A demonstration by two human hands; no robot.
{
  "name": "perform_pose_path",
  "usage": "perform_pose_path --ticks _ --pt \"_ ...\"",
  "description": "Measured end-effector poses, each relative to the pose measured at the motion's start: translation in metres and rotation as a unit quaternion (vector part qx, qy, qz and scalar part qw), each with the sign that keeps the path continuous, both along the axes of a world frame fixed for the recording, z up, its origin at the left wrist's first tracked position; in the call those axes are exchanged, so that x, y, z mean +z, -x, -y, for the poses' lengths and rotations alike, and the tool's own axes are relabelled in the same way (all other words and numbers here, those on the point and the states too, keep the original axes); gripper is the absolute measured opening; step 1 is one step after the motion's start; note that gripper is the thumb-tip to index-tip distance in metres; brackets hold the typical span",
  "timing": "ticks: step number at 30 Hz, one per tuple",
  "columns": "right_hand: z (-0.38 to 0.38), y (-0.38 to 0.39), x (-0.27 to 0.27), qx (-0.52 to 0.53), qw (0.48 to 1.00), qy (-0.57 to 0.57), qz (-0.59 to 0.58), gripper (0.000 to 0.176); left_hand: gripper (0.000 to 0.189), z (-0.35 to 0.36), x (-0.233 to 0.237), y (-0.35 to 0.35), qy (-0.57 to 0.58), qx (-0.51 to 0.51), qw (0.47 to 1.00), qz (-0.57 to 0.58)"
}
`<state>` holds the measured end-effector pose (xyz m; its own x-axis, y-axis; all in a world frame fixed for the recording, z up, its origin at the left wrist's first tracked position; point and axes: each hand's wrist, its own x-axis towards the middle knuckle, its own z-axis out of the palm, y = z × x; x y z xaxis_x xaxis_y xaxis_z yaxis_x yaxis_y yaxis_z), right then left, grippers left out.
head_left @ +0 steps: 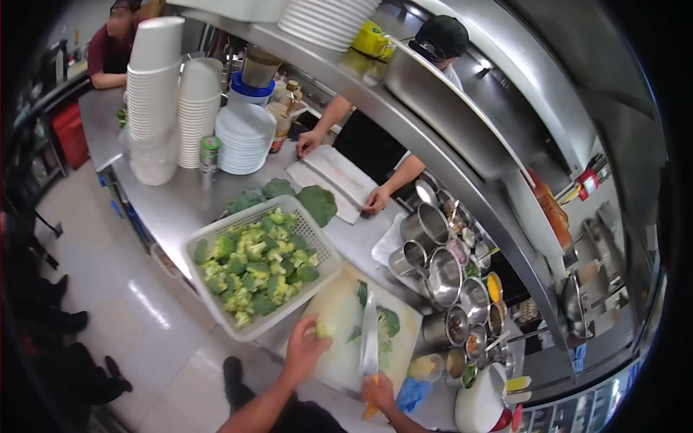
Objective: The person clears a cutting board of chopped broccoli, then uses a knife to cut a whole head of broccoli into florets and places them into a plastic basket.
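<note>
My right hand (380, 392) grips the orange handle of a knife (370, 339), its broad blade pointing away from me over a white cutting board (404, 339). Beside the blade lies broccoli (389, 322), with small green bits scattered near it. At the board's left edge, my left hand (306, 351) is closed on a pale green broccoli piece (323, 330), partly hidden by the fingers. Just beyond that hand, a white perforated basket (328, 260) is heaped with cut broccoli florets (260, 263).
Whole broccoli heads (316, 205) lie behind the basket. Across the counter, a co-worker's hands (376, 200) rest on a white cloth (336, 177). Metal containers (445, 274) crowd the right side; stacked bowls (154, 101) stand at left. A steel shelf (462, 180) hangs overhead.
</note>
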<state>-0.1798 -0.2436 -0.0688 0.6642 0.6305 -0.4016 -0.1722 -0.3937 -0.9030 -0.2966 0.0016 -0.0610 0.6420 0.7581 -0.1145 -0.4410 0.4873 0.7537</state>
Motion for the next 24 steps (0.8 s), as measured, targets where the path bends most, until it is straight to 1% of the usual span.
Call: perform_pose_path --ticks 1,2,3,4,5,6,7,8,10,12,14,15,17,18,20,21,22,23,24 --pt "0.003 0.000 -0.005 -0.013 1.000 0.008 -0.004 0.014 0.058 -0.013 0.015 0.000 -0.040 -0.003 0.999 -0.008" --pt "0.008 -0.002 -0.015 -0.004 1.000 -0.010 0.027 0.013 0.062 -0.024 0.027 -0.001 -0.074 -0.010 0.997 -0.022" --pt "0.007 -0.001 -0.014 -0.010 0.999 0.009 0.043 0.014 0.063 -0.035 0.044 -0.003 -0.146 0.040 0.988 -0.035" --pt "0.010 -0.003 -0.024 -0.015 0.999 -0.003 0.039 0.016 0.065 -0.046 0.068 -0.002 -0.145 0.069 0.987 0.022" --pt "0.007 -0.002 -0.018 -0.008 0.999 0.015 0.037 0.017 0.064 -0.057 0.085 0.001 -0.145 0.065 0.987 0.014" --pt "0.006 -0.001 -0.020 -0.015 0.999 0.008 0.029 0.018 0.065 -0.063 0.095 0.003 -0.138 0.078 0.987 0.031" --pt "0.002 0.001 -0.015 -0.024 0.999 -0.032 -0.005 0.019 0.065 -0.071 0.103 0.002 -0.138 0.094 0.984 0.055" --pt "0.001 0.002 -0.012 -0.022 0.999 -0.034 -0.020 0.019 0.065 -0.073 0.115 0.004 -0.135 0.100 0.983 0.075" --pt "0.001 0.004 -0.011 -0.021 0.998 -0.063 -0.012 0.019 0.064 -0.073 0.120 0.004 -0.131 0.082 0.985 0.081" --pt "0.001 0.004 -0.008 -0.023 0.997 -0.075 -0.020 0.020 0.062 -0.063 0.125 0.004 -0.156 0.069 0.982 0.078" --pt "0.004 0.007 -0.010 -0.029 0.996 -0.083 -0.025 0.020 0.059 -0.045 0.136 0.002 -0.083 0.023 0.991 0.100" --pt "0.004 0.007 -0.011 -0.029 0.994 -0.098 -0.027 0.020 0.059 -0.039 0.138 0.001 -0.089 0.017 0.991 0.095" --pt "0.005 0.006 -0.012 -0.034 0.992 -0.118 -0.030 0.020 0.059 -0.028 0.139 -0.002 -0.038 -0.013 0.993 0.112" --pt "0.005 0.007 -0.011 -0.040 0.990 -0.131 -0.038 0.019 0.059 -0.023 0.140 -0.003 -0.042 -0.018 0.993 0.109" --pt "0.009 0.008 -0.011 -0.053 0.987 -0.143 -0.050 0.018 0.055 -0.013 0.137 -0.005 -0.073 -0.048 0.994 0.060" --pt "0.012 0.009 -0.014 -0.039 0.989 -0.139 -0.021 0.018 0.054 -0.006 0.133 -0.009 -0.105 -0.040 0.993 0.022" --pt "0.013 0.013 -0.007 -0.026 0.991 -0.134 0.006 0.017 0.054 -0.003 0.123 -0.011 -0.102 -0.050 0.993 0.014" --pt "0.019 0.017 0.000 -0.041 0.995 -0.092 -0.003 0.024 0.053 -0.002 0.105 -0.012 -0.188 -0.060 0.977 -0.081" --pt "0.026 0.021 0.010 -0.050 0.995 -0.088 -0.010 0.024 0.052 -0.003 0.085 -0.014 -0.274 -0.070 0.944 -0.172"
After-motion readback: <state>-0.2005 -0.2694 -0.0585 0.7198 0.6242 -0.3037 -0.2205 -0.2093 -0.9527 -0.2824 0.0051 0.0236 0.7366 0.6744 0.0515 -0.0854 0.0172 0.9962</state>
